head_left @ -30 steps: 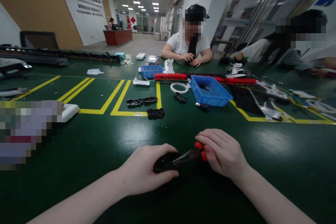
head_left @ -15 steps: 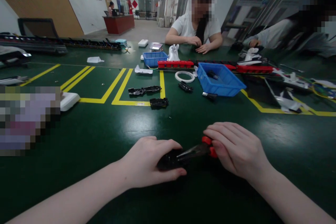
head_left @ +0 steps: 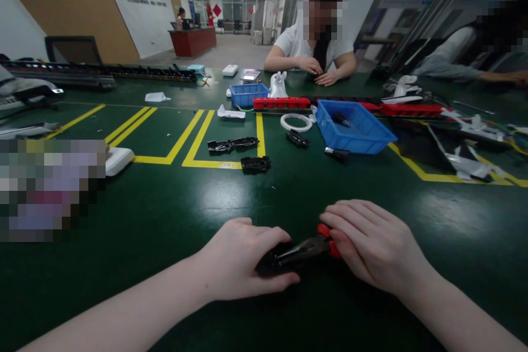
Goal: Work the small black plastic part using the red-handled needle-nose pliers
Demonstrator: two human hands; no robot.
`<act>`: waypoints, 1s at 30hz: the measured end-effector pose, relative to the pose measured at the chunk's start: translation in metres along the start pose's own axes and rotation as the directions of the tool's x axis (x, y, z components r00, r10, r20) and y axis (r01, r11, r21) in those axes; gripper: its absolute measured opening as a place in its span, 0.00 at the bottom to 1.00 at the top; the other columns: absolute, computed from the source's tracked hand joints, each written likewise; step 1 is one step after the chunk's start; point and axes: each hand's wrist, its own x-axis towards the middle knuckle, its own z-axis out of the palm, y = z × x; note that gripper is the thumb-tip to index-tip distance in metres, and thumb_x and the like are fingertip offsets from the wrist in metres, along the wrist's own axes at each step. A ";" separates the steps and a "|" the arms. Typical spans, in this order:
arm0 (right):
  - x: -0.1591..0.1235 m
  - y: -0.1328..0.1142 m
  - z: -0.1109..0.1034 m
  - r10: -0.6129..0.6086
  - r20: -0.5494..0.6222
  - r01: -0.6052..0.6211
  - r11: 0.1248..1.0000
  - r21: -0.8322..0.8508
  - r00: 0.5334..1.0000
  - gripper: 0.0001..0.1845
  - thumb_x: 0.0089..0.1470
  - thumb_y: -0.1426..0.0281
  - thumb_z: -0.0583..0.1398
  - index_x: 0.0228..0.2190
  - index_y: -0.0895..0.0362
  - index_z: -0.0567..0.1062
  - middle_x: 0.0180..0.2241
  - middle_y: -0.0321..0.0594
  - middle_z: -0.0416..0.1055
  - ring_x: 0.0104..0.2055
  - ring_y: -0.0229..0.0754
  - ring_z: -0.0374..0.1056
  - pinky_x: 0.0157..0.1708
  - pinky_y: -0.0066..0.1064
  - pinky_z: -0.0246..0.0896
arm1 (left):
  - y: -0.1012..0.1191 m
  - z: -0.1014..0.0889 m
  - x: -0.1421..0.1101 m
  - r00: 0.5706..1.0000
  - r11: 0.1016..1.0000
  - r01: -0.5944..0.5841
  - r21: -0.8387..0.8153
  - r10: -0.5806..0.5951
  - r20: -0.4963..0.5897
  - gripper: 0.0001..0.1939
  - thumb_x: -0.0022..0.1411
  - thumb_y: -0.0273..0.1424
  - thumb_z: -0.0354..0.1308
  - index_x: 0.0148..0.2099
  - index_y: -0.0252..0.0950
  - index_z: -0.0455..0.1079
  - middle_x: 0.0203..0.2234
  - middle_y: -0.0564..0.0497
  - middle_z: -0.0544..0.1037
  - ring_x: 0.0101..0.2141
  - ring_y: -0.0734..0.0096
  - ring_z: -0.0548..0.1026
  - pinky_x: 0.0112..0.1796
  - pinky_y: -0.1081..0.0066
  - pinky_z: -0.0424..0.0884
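Note:
My right hand [head_left: 373, 247] is closed round the red handles of a pair of pliers [head_left: 307, 250], whose dark metal jaws point left. The tips of the jaws lie against a small black part [head_left: 270, 260]. Thumb and fingers of my left hand [head_left: 243, 258] grip that part from its left side, so most of it is hidden. Its exact kind cannot be made out. Beyond my hands, similar black plastic pieces lie on the green table: a long one [head_left: 233, 144], a short one [head_left: 256, 163] and another [head_left: 297, 138].
A blue bin [head_left: 355, 129] with a black piece inside stands at centre right, beside a white ring [head_left: 296, 122]. Red strips [head_left: 281, 103] run behind it. A smaller blue bin [head_left: 248, 94] is farther back. Across the table sits a person [head_left: 309, 55]; another leans in at far right.
The view has shifted slightly, so the table's things appear a little to the right. Both hands keep their grip, and the pliers stay at the black part. The right-hand person's arm has moved.

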 end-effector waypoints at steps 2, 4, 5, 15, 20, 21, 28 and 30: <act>0.001 -0.001 0.000 0.010 0.013 -0.011 1.000 0.017 1.000 0.11 0.59 0.73 0.51 0.36 0.55 0.73 0.32 0.42 0.76 0.35 0.43 0.71 0.36 0.38 0.68 | 0.000 0.000 0.000 1.000 1.000 0.004 0.002 -0.004 0.003 0.17 0.64 0.45 0.56 0.49 0.41 0.67 0.34 0.56 0.78 0.29 0.74 0.76 0.33 0.71 0.65; 0.001 -0.002 0.001 0.018 0.030 -0.019 0.999 0.044 0.999 0.11 0.59 0.73 0.51 0.35 0.55 0.73 0.31 0.42 0.75 0.34 0.42 0.70 0.35 0.37 0.67 | 0.002 -0.002 0.000 1.000 1.000 0.010 -0.001 -0.010 0.007 0.17 0.64 0.45 0.56 0.49 0.40 0.67 0.34 0.56 0.78 0.29 0.74 0.76 0.33 0.71 0.65; 0.001 -0.002 0.001 0.022 0.038 -0.024 0.998 0.056 0.999 0.11 0.60 0.73 0.50 0.34 0.56 0.73 0.31 0.42 0.75 0.33 0.42 0.70 0.34 0.37 0.66 | 0.003 -0.002 0.000 1.000 1.000 0.013 -0.002 -0.013 0.008 0.17 0.64 0.44 0.56 0.49 0.40 0.67 0.34 0.56 0.78 0.29 0.74 0.76 0.33 0.71 0.65; 0.003 -0.003 0.001 0.035 0.079 -0.040 0.997 0.063 0.996 0.15 0.61 0.73 0.48 0.30 0.56 0.72 0.28 0.42 0.73 0.31 0.41 0.68 0.32 0.36 0.61 | 0.003 -0.001 -0.001 1.000 1.000 0.014 0.012 -0.014 -0.006 0.18 0.63 0.46 0.56 0.49 0.40 0.67 0.32 0.56 0.78 0.29 0.73 0.75 0.32 0.70 0.63; 0.002 -0.002 0.001 0.041 0.081 -0.045 0.998 0.048 0.996 0.15 0.61 0.72 0.48 0.31 0.57 0.73 0.29 0.42 0.74 0.32 0.42 0.68 0.33 0.37 0.63 | 0.005 -0.004 -0.001 1.000 1.000 0.017 0.005 -0.017 0.008 0.17 0.64 0.45 0.56 0.49 0.40 0.67 0.33 0.56 0.79 0.29 0.73 0.75 0.32 0.70 0.64; 0.002 -0.002 0.001 0.044 0.081 -0.048 0.998 0.046 0.996 0.15 0.61 0.72 0.48 0.31 0.57 0.73 0.29 0.42 0.75 0.32 0.41 0.68 0.33 0.36 0.63 | 0.006 -0.005 -0.001 1.000 1.000 0.019 0.003 -0.019 0.013 0.17 0.64 0.44 0.57 0.49 0.40 0.67 0.33 0.56 0.79 0.29 0.73 0.75 0.32 0.70 0.64; 0.001 0.000 0.000 0.041 0.052 -0.042 0.999 0.029 0.998 0.12 0.60 0.72 0.50 0.32 0.58 0.73 0.30 0.42 0.75 0.33 0.42 0.69 0.34 0.36 0.65 | 0.007 -0.006 -0.001 0.999 1.000 0.028 -0.003 -0.028 0.015 0.16 0.64 0.44 0.57 0.48 0.40 0.68 0.33 0.56 0.78 0.29 0.73 0.75 0.33 0.70 0.64; 0.000 0.000 -0.001 0.049 0.049 -0.050 0.998 0.025 0.998 0.12 0.60 0.72 0.50 0.33 0.57 0.73 0.30 0.42 0.75 0.33 0.42 0.69 0.35 0.36 0.65 | 0.006 -0.005 -0.001 1.000 1.000 0.026 -0.010 -0.026 0.011 0.16 0.64 0.44 0.57 0.48 0.40 0.68 0.33 0.57 0.78 0.29 0.73 0.75 0.33 0.70 0.64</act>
